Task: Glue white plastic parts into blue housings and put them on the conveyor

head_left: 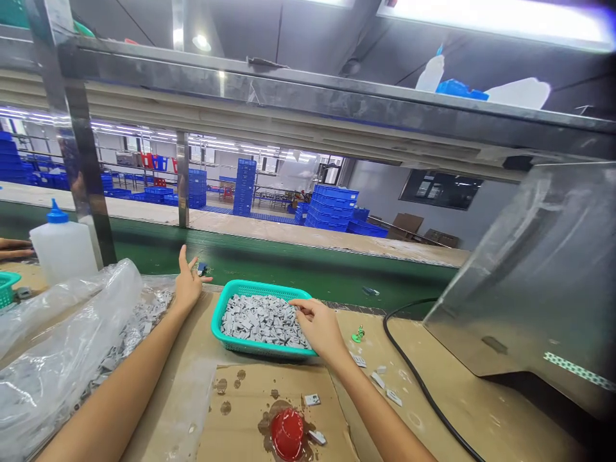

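Note:
My left hand (188, 285) reaches over the green conveyor belt (289, 262), its fingers spread and holding nothing. Just beyond its fingers, a small dark blue and grey piece (203, 267) lies on the belt. My right hand (318, 325) is over the right side of a turquoise basket (222, 337). Its index finger and thumb are bent but apart, close to the small grey plastic parts (262, 319) filling the basket. In front of the basket, a red cup-shaped container (287, 434) stands on a wet-spotted cardboard sheet (240, 414), with a grey part (312, 400) nearby.
A clear plastic bag (103, 321) of grey parts lies left, before a white bottle (65, 250) with a blue cap. Another person's hand (14, 249) shows at the left edge. Right are a green figurine (358, 333), a black cable (414, 366) and a metal housing (534, 276).

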The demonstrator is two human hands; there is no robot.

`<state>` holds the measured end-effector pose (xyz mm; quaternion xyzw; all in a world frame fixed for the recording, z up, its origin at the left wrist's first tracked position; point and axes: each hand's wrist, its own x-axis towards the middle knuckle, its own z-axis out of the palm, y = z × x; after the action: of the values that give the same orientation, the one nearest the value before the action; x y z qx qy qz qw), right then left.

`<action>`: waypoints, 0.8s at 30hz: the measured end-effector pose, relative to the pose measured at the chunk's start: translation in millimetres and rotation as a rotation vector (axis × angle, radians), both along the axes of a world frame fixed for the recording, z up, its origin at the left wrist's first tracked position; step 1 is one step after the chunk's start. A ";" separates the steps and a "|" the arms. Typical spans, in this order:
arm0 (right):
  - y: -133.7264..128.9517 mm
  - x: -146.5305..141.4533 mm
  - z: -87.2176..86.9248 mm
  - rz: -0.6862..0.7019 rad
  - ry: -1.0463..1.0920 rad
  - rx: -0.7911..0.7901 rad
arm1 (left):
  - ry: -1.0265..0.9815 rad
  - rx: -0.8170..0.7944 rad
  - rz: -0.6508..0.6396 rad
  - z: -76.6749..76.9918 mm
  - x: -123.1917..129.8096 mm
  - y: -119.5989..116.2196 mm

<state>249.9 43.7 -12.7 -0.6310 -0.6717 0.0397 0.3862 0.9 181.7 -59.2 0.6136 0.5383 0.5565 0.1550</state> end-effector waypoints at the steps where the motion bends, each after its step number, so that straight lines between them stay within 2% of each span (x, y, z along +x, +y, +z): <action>1: -0.1 -0.4 -0.3 0.003 -0.004 -0.002 | -0.025 -0.005 -0.004 -0.2 -0.6 -0.2; 15: -1.4 -4.7 1.4 -0.007 -0.087 -0.013 | -0.145 -0.028 -0.041 2.1 -2.0 -2.8; 20: 0.1 -4.2 -0.5 -0.010 -0.086 -0.034 | -0.146 0.043 -0.062 15.1 8.5 -11.1; 24: 0.3 -3.1 -3.0 -0.033 -0.086 -0.004 | -0.156 0.092 -0.161 31.3 25.0 -20.4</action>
<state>246.8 44.0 -15.7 -0.6438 -0.6771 0.0075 0.3564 25.8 161.4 -27.9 0.6162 0.4475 0.6124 0.2123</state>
